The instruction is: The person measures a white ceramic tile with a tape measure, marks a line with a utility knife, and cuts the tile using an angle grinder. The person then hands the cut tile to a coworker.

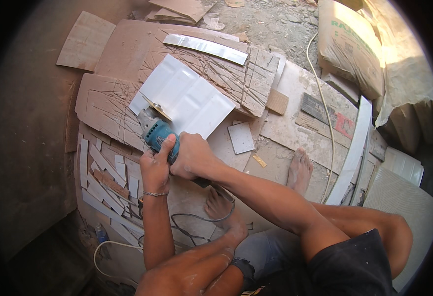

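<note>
Both my hands are wrapped round a teal angle grinder (pixel 158 134). My left hand (pixel 155 167), below a bracelet-ringed wrist, is closed on its left side, with the thumb along the body. My right hand (pixel 193 157) grips the rear of the body from the right. The grinder's thin disc (pixel 156 108) stands on edge over the left part of a glossy white tile (pixel 192 96); whether it touches the tile, I cannot tell. Under the tile lies a dusty slab (pixel 105 96) scored with many cut lines.
A narrow white tile strip (pixel 205 48) lies beyond the tile. Several cut strips (pixel 108 180) are heaped at the left. A small white offcut (pixel 241 137) sits near my feet. A pale cable (pixel 320 81) runs along the right, near a full sack (pixel 349 49). A dark cord (pixel 182 231) loops by my foot.
</note>
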Demonstrator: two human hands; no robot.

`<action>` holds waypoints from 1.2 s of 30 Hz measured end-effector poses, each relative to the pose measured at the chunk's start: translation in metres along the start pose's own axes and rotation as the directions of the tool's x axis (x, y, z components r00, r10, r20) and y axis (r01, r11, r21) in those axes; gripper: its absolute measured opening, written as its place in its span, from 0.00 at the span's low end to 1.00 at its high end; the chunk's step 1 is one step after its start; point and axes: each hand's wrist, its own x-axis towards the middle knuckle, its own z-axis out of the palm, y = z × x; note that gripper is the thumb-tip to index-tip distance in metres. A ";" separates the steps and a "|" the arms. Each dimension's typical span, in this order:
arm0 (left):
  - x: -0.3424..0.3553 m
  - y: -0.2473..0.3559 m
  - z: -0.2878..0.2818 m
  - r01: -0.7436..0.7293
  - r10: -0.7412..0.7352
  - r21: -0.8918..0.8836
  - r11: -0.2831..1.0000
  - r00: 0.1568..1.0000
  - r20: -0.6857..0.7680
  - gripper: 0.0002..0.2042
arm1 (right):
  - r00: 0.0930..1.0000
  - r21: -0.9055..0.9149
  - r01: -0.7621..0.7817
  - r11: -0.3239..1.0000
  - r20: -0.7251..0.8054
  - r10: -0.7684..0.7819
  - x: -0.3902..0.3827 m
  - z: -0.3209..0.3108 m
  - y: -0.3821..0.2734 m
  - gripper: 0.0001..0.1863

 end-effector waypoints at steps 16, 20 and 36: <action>-0.003 -0.003 0.001 0.007 -0.006 -0.020 1.000 1.000 0.017 0.16 | 1.000 0.003 -0.028 1.000 0.008 0.028 -0.009 -0.004 -0.003 0.26; -0.004 -0.004 0.002 0.014 -0.014 -0.018 1.000 1.000 0.010 0.16 | 0.999 0.006 -0.029 1.000 0.023 0.029 -0.009 -0.005 -0.002 0.26; -0.008 -0.008 0.001 0.021 -0.021 -0.014 1.000 0.999 0.037 0.16 | 0.997 0.003 -0.066 0.998 0.044 0.066 -0.017 -0.009 -0.002 0.29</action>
